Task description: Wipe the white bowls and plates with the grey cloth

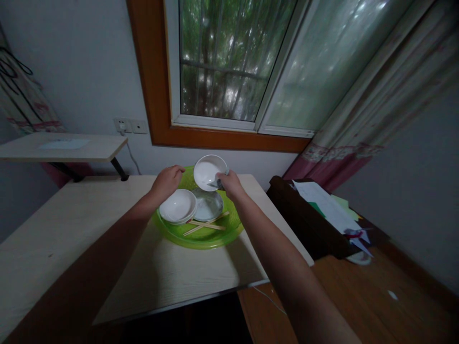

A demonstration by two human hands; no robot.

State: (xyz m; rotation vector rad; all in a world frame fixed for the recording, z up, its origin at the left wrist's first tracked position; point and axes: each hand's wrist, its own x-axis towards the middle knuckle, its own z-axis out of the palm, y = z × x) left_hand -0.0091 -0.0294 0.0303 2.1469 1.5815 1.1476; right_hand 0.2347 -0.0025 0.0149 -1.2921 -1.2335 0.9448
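Note:
A white bowl point(207, 171) is tilted toward me above the back of a round green plastic tray point(201, 242). My right hand point(231, 184) grips it by the right rim, with a small greyish cloth-like piece point(218, 183) between the thumb and the bowl's inside. My left hand point(168, 181) hovers by the tray's left back edge, fingers loosely extended and nothing visible in them. Below it sit stacked white bowls point(178, 206). Beside these lies a pale plate point(207, 205). Several wooden chopsticks point(206, 224) cross each other at the front of the tray.
The tray stands on a light wooden table point(193, 272) against the wall under a window point(229, 62). A raised shelf point(64, 145) is at the left. To the right, papers point(326, 200) lie on a dark brown piece of furniture point(304, 215).

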